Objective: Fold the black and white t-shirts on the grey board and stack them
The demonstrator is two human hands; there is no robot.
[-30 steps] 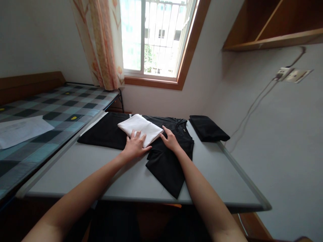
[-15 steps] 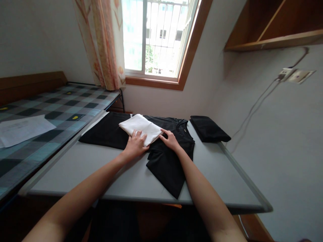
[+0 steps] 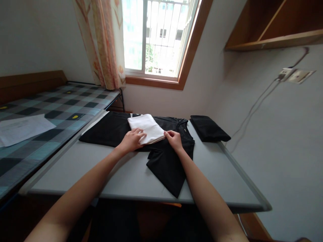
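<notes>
A folded white cloth (image 3: 148, 127) lies on top of a black T-shirt (image 3: 166, 164), which is spread flat across the table with one short sleeve pointing toward me. My left hand (image 3: 132, 139) holds the cloth's near left edge, fingers bent over the top and thumb low at the rim. At the right corner of the cloth, my right hand (image 3: 173, 138) pinches the layers between thumb and fingers. Whether the white cloth is a garment I cannot tell. A folded black cloth (image 3: 209, 128) rests at the table's far right, apart from both hands.
The grey-white table (image 3: 121, 178) meets the wall at the back. To the left stands a bed (image 3: 50, 109) with a checked cover and a paper sheet (image 3: 25, 129). A cable (image 3: 254, 101) hangs down the right wall from a socket (image 3: 286, 74).
The white cloth has turned slightly and shifted right on the T-shirt. My left fingers have drawn in from lying spread on it; my right hand has moved a little right, pinching the corner.
</notes>
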